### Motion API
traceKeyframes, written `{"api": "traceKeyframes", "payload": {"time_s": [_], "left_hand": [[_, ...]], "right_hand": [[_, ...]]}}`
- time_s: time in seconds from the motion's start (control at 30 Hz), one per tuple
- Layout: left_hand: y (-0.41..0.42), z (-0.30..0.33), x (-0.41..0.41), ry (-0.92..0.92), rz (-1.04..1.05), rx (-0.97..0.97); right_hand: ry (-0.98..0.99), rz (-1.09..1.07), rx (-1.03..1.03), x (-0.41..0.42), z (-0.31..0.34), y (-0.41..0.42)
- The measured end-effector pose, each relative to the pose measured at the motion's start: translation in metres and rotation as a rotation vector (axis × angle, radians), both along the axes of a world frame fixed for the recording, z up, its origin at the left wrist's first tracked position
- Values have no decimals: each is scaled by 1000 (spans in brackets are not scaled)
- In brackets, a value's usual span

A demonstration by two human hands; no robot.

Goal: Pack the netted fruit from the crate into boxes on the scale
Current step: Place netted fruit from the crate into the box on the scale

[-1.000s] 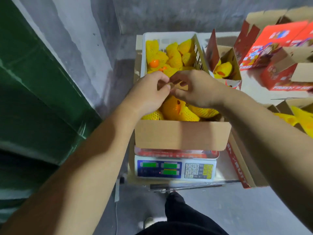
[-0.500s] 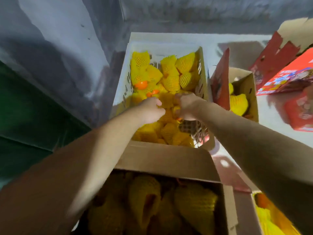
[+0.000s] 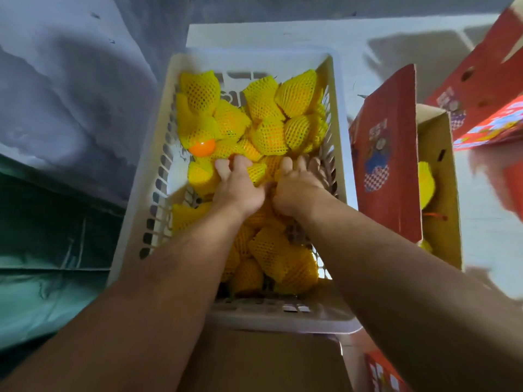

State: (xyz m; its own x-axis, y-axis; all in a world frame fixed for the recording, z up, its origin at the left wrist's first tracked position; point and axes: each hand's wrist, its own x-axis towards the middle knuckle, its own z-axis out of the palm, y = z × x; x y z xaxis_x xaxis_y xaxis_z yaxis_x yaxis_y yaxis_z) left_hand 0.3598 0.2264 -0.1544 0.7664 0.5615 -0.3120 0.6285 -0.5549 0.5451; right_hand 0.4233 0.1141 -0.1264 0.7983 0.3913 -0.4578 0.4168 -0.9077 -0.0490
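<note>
Here, netted fruit (image 3: pixel 268 137) pointing variously.

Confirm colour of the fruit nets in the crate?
Yellow foam mesh nets in the white crate; one bare orange fruit pokes out. Head view.

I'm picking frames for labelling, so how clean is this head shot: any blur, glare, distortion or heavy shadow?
Head view: wide-angle bowing splays the white crate; motion smear blurs the red cartons at the right edge; a glare spot sits on the bare orange fruit; both forearms and the cardboard box at the bottom lie in shadow; the netted fruit and both hands stay fairly sharp.
</note>
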Motion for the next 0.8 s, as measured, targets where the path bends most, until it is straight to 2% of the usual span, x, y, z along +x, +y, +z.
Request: {"api": "traceKeyframes", "payload": {"time_s": [0.07, 0.17, 0.23, 0.27, 0.33, 0.4, 0.47, 0.67, 0.8], "left_hand": [[-7, 1, -2, 4, -36, 93], [-8, 10, -4, -50, -99, 433], [8, 25, 5, -155, -127, 577], [23, 32, 11, -147, -135, 631], [58, 40, 19, -18, -121, 703], [84, 39, 17, 172, -212, 841], [94, 32, 11, 273, -341, 974], [89, 29, 16, 224, -370, 974], [83, 47, 4, 147, -433, 919]], "right_hand": [[-83, 51, 12, -1, 5, 1], [-297, 126, 89, 13, 19, 8], [-321, 110, 65, 35, 29, 14], [-285, 94, 43, 45, 30, 15], [-226, 109, -14, 53, 28, 17], [-299, 164, -72, 51, 17, 18], [-372, 172, -89, 50, 12, 22], [-423, 215, -215, 51, 6, 23], [-321, 202, -27, 50, 13, 21]]}}
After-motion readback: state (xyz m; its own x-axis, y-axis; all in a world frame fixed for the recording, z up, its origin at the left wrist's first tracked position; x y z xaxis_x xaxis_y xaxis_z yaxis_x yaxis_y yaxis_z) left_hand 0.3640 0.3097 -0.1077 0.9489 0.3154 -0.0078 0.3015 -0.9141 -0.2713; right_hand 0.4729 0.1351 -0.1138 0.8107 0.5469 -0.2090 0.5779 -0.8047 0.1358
